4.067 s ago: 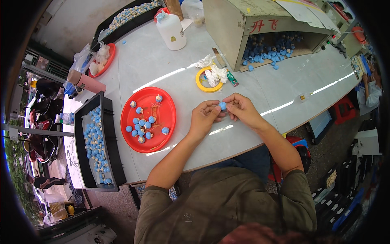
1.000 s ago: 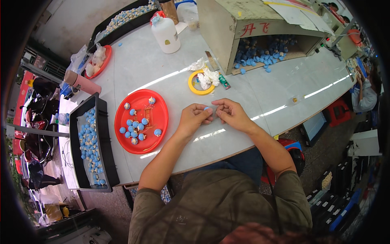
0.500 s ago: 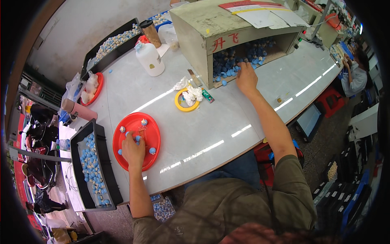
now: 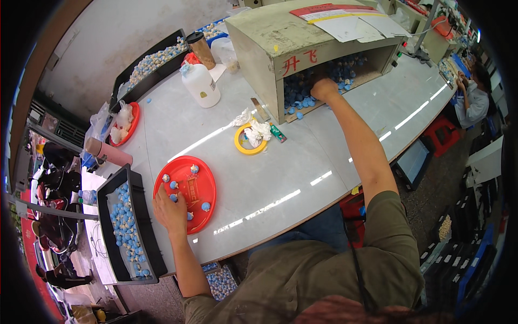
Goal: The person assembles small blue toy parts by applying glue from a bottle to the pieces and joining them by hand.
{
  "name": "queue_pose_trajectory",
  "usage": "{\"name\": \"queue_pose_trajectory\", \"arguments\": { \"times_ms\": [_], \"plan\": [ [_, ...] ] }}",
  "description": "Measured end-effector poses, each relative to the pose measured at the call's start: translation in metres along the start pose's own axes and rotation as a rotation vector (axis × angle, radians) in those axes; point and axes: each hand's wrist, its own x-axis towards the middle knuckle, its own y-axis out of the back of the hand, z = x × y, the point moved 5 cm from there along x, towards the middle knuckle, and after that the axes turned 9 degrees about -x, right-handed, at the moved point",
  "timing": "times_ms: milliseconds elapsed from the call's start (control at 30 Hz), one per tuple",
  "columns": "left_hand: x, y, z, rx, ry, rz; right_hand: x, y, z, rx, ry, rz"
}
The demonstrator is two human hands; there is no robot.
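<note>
My left hand [image 4: 170, 210] lies palm down on the near left part of a round red tray [image 4: 208, 186], its fingers over a few small blue and white pieces [image 4: 205, 206]; I cannot tell whether it grips one. My right arm stretches far forward, and my right hand [image 4: 324, 87] is inside the open front of a worn beige box [image 4: 270, 38], resting on a heap of blue pieces [image 4: 297, 100]. Its fingers are hidden from me.
A black tray [image 4: 137, 216] of blue pieces stands left of the red tray. A yellow tape ring [image 4: 240, 147] with crumpled tissue, a white bottle [image 4: 200, 83], a pink cylinder [image 4: 108, 153] and a second red dish [image 4: 132, 124] sit on the white table. Another person [image 4: 472, 100] sits far right.
A second ago both hands met at the table's middle over a small piece. They have since parted: the left went to the red tray, the right reached into the box.
</note>
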Motion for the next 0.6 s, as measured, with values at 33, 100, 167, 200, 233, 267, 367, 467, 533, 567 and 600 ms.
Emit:
{"name": "queue_pose_trajectory", "arguments": {
  "times_ms": [33,100,167,200,233,267,367,467,533,567,600],
  "plan": [
    [0.000,0.004,0.009,0.003,0.001,0.000,0.000,0.002,-0.001,0.011,-0.010,0.052],
    [0.001,0.016,0.042,-0.125,-0.097,0.065,-0.001,0.000,-0.003,0.002,-0.031,0.085],
    [-0.002,0.019,0.062,-0.196,-0.139,0.080,-0.003,0.003,-0.006,-0.006,-0.047,0.120],
    [-0.002,0.019,0.072,-0.271,-0.186,0.091,-0.005,0.002,-0.002,0.003,-0.076,0.035],
    [-0.003,0.016,0.079,-0.270,-0.181,0.092,-0.011,0.000,0.002,0.010,-0.104,-0.052],
    [-0.004,0.013,0.088,-0.467,-0.244,0.090,-0.021,0.000,0.006,0.007,-0.101,-0.053],
    [-0.015,-0.007,0.116,-0.914,-0.153,-0.130,-0.076,0.014,0.004,0.425,0.088,0.365],
    [-0.034,-0.059,0.148,-1.455,0.160,-0.586,-0.153,0.004,-0.044,0.801,0.475,0.363],
    [-0.041,-0.083,0.170,-1.513,0.279,-0.744,-0.211,0.005,-0.084,0.779,0.625,0.147],
    [-0.049,-0.093,0.180,-1.557,0.393,-0.902,-0.231,-0.001,-0.096,0.727,0.703,0.183],
    [-0.053,-0.099,0.184,-1.557,0.388,-0.912,-0.248,-0.006,-0.106,0.671,0.782,0.216]
  ]
}}
